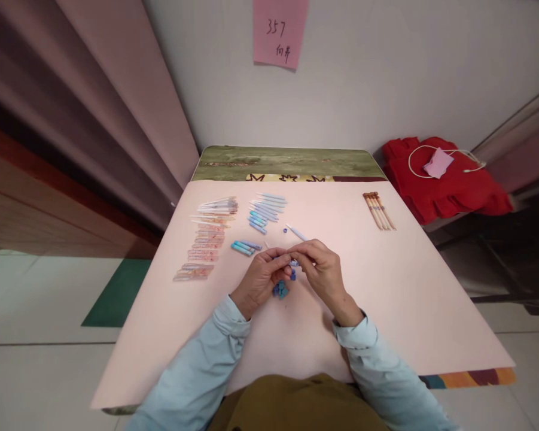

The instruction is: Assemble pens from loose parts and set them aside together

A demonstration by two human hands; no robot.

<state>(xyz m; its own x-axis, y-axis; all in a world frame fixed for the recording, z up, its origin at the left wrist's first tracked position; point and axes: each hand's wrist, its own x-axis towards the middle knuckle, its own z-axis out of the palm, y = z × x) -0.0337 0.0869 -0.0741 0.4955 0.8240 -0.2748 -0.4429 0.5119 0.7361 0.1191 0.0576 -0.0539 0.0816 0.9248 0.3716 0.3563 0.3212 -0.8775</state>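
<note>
My left hand (pixel 269 270) and my right hand (pixel 320 266) meet over the middle of the table, with fingertips pinched together. Between them shows a small light-blue pen part (pixel 294 263), mostly covered by the fingers. A slim light-blue pen piece with a white tip (pixel 297 232) lies just beyond my right hand, beside a small dark-blue ring (pixel 285 230). Below my left fingers sits a little heap of teal and blue pieces (pixel 280 290). Several teal and blue pen barrels (pixel 246 247) lie to the left of my left hand.
Farther back are rows of light-blue pen parts (pixel 269 203) and teal barrels (pixel 257 220). Pink and clear pen parts (pixel 206 239) line the left side. Several brown-topped pens (pixel 378 211) lie at the right. A red cloth (pixel 444 185) with a white cable is beyond the table's right edge.
</note>
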